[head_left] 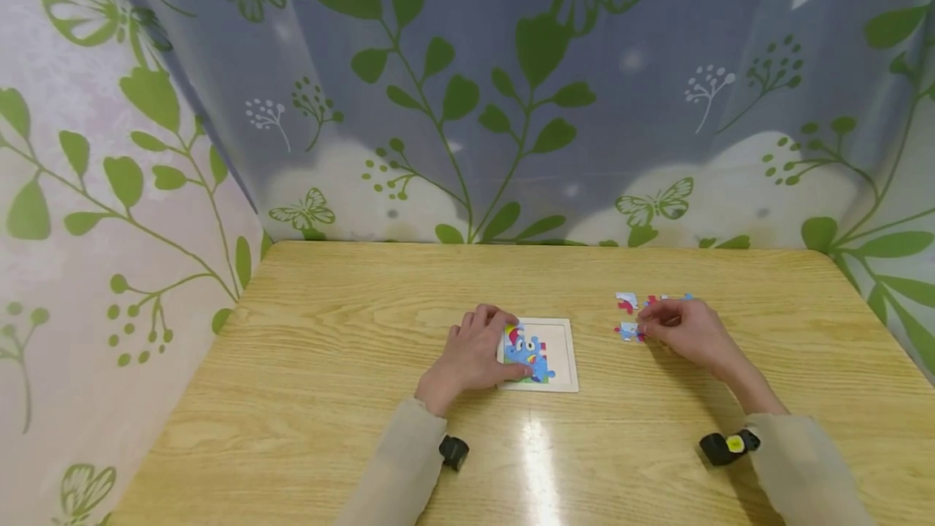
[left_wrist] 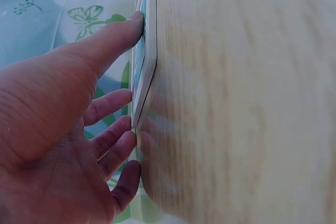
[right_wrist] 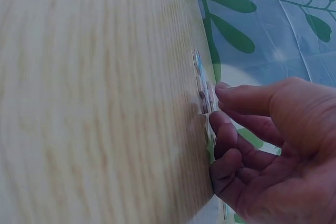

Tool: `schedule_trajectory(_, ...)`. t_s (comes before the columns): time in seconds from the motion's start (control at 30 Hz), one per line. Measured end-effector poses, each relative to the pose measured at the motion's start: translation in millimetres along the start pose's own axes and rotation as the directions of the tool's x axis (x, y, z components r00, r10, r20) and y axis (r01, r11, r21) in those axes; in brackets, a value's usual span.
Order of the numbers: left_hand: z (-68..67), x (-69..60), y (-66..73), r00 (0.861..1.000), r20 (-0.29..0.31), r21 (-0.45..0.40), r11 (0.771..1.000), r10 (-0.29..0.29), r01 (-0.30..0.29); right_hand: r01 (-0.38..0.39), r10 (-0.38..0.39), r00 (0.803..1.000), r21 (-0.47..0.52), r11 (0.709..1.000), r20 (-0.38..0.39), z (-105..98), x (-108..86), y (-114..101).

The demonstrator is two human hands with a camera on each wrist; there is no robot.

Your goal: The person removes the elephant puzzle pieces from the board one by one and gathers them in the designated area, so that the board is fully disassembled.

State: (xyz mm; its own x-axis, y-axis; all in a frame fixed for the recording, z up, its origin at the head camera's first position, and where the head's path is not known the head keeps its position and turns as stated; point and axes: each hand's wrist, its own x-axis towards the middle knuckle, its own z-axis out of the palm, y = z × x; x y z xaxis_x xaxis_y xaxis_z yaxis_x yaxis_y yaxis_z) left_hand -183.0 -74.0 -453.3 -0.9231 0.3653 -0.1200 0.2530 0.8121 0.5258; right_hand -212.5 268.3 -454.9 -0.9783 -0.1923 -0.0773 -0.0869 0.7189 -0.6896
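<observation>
Tabletop (head_left: 595,384) separates tray edge (head_left: 573,360) from loose pieces (head_left: 626,299).

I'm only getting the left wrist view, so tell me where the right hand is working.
Observer: The right hand is at some loose puzzle pieces, to the right of the puzzle board.
Operator: My left hand view shows that board edge-on. How full is it?
Observer: Assembled pieces fill the left part of the puzzle board; a strip along its right is bare.
Operator: What do they picture?
Observer: Mainly a blue figure with two eyes.
</observation>
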Motion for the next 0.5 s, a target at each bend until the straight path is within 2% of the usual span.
schedule_trajectory(0.23,1.1,0.5,-0.9,1.000,-0.002,-0.012,1.000,0.001,-0.001,0.010,-0.009,0.999,0.029,1.000,-0.047,3,-3.8,-4)
schedule_trajectory(0.37,1.0,0.6,-1.3,1.000,0.003,-0.025,1.000,-0.005,0.005,0.050,-0.046,0.996,0.051,0.997,-0.072,9,-5.9,-13)
schedule_trajectory(0.5,1.3,1.2,-2.6,1.000,-0.002,-0.027,1.000,-0.006,0.006,0.108,-0.104,0.993,0.062,0.992,-0.060,21,-5.0,-22)
